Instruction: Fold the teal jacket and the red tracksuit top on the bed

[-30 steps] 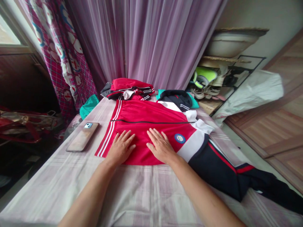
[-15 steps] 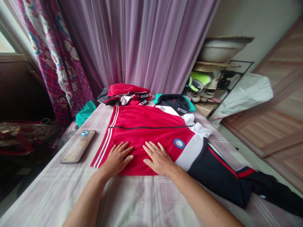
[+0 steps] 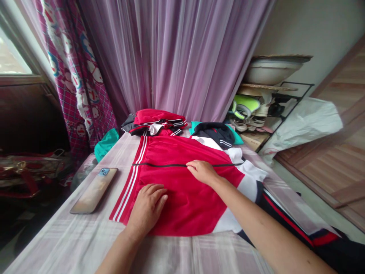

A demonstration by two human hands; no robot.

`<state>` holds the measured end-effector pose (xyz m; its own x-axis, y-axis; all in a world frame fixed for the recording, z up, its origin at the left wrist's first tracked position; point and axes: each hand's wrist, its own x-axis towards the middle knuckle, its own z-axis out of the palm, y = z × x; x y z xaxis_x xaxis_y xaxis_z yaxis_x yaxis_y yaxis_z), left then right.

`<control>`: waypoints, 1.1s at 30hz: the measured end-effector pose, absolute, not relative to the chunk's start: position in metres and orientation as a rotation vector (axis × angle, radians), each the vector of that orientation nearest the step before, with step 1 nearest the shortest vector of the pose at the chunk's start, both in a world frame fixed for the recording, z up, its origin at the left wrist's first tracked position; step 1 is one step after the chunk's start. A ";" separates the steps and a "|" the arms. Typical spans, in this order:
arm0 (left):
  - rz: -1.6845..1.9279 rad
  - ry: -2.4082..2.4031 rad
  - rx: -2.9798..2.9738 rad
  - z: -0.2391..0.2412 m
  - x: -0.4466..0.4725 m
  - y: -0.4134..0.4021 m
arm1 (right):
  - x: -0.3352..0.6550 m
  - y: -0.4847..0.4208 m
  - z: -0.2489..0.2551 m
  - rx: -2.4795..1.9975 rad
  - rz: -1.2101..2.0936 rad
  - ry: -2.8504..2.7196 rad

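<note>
Both our left hand (image 3: 148, 203) and our right hand (image 3: 202, 171) lie open and flat on the red jacket (image 3: 182, 194), gripping nothing: left by the near edge, right on the black zip line (image 3: 159, 164). The jacket lies spread on the striped bedcover (image 3: 65, 243), a phone (image 3: 94, 190) beside it.

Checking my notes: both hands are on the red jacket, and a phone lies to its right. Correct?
Not quite. The head view shows the phone lying to the left of the red jacket; the left hand and right hand are both on it.
</note>
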<state>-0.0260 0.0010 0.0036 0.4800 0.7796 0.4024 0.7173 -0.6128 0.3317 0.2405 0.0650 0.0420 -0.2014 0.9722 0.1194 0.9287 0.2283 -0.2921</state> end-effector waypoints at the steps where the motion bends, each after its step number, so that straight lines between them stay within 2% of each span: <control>1: 0.831 1.284 2.579 0.007 -0.024 -0.001 | 0.245 0.087 0.045 -1.833 0.190 -2.182; 5: 0.774 1.195 2.537 0.012 -0.017 -0.008 | 0.261 0.170 0.053 -2.035 0.166 -1.957; 11: 0.743 1.140 2.424 0.006 -0.012 -0.014 | 0.266 0.254 0.045 -2.153 0.441 -1.898; 15: 0.760 1.131 2.417 0.007 -0.012 -0.013 | 0.263 0.283 0.033 -2.206 0.279 -1.967; 20: 0.667 1.132 2.454 0.011 -0.015 -0.011 | 0.260 0.290 0.011 -2.207 -0.077 -1.785; 27: 0.566 1.163 2.364 0.011 -0.012 -0.012 | 0.256 0.275 0.008 -2.093 -0.068 -1.788; 33: 0.627 1.096 2.290 0.012 -0.011 -0.011 | 0.196 0.250 0.037 -1.634 -0.049 -2.118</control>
<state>-0.0109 -0.0111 0.0119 0.5655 0.8047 0.1807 0.5638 -0.5371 0.6274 0.1960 0.2498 0.0370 -0.1875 0.9070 0.3771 0.9235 0.2935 -0.2469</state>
